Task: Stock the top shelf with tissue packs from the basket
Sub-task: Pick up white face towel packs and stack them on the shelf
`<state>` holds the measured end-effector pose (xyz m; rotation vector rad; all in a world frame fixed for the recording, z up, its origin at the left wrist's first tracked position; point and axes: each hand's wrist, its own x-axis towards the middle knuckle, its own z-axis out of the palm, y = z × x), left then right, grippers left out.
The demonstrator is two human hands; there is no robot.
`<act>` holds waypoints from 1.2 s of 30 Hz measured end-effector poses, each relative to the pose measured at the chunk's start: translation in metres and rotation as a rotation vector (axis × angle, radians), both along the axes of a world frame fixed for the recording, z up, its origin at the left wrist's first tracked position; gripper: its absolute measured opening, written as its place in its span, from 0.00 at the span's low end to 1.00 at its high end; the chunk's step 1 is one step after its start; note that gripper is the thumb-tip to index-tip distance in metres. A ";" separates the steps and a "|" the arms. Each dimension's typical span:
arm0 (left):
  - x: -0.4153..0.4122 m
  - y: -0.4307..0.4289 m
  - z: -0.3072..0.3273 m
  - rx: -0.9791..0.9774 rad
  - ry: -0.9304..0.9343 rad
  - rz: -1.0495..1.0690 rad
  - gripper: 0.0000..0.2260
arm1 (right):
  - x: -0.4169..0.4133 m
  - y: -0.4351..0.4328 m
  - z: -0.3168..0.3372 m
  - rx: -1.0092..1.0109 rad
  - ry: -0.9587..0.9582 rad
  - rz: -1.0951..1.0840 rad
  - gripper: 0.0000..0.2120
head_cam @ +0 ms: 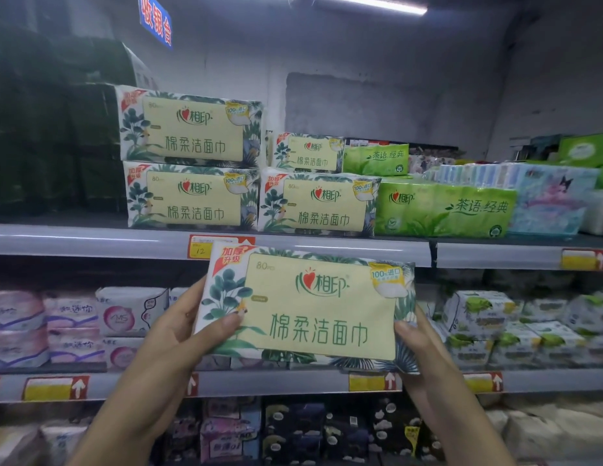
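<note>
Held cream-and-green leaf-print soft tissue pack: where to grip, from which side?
Grip the cream-and-green leaf-print tissue pack by its two short ends, left hand from the left, right hand from the right: it is wide, flat, face-on, both ends exposed.

Your view is dim. A long white tube lamp [367, 3] glows overhead and shines on the grey metal top shelf [91, 240]. The dark stack [41, 129] far left sits in shadow. Pink packs [17, 327] at the edge look blurry and bent.

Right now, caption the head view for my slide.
A left hand and right hand hold a tissue pack below the top shelf's matching packs.
</note>
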<state>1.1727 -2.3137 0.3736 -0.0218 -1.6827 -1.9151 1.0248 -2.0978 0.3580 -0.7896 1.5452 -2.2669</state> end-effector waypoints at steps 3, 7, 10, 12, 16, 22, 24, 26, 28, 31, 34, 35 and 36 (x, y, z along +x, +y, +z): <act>0.000 -0.001 0.005 -0.023 0.016 0.020 0.45 | 0.002 -0.001 0.006 -0.027 0.001 -0.015 0.47; 0.000 -0.001 0.007 0.006 0.030 0.055 0.46 | 0.009 -0.005 0.017 -0.028 0.027 0.005 0.42; 0.001 0.002 0.010 0.029 0.078 0.057 0.42 | 0.011 -0.006 0.026 -0.035 0.065 0.011 0.37; 0.002 0.005 0.014 0.038 0.095 0.048 0.41 | 0.009 -0.003 0.028 -0.027 0.112 0.034 0.44; 0.000 0.012 0.021 0.033 0.097 0.065 0.41 | 0.009 0.004 0.033 0.011 0.141 0.007 0.47; -0.001 0.023 0.027 0.029 0.120 0.050 0.38 | 0.010 0.017 0.048 0.009 0.163 0.006 0.31; -0.002 0.026 0.029 0.021 0.122 0.053 0.36 | 0.010 0.020 0.050 0.029 0.203 0.007 0.36; -0.003 0.030 0.032 0.020 0.120 0.059 0.36 | 0.008 0.024 0.051 0.042 0.201 -0.011 0.34; -0.004 0.033 0.034 0.012 0.121 0.066 0.39 | 0.006 0.030 0.054 0.051 0.197 -0.008 0.33; -0.009 0.040 0.036 0.023 0.140 0.060 0.39 | 0.005 0.039 0.058 0.078 0.209 -0.009 0.29; -0.015 0.047 0.038 0.036 0.161 0.055 0.37 | 0.001 0.047 0.062 0.103 0.236 -0.032 0.30; -0.017 0.049 0.038 0.028 0.168 0.051 0.36 | -0.001 0.049 0.064 0.105 0.253 -0.042 0.31; -0.019 0.051 0.039 0.019 0.174 0.046 0.35 | -0.003 0.051 0.065 0.098 0.269 -0.051 0.32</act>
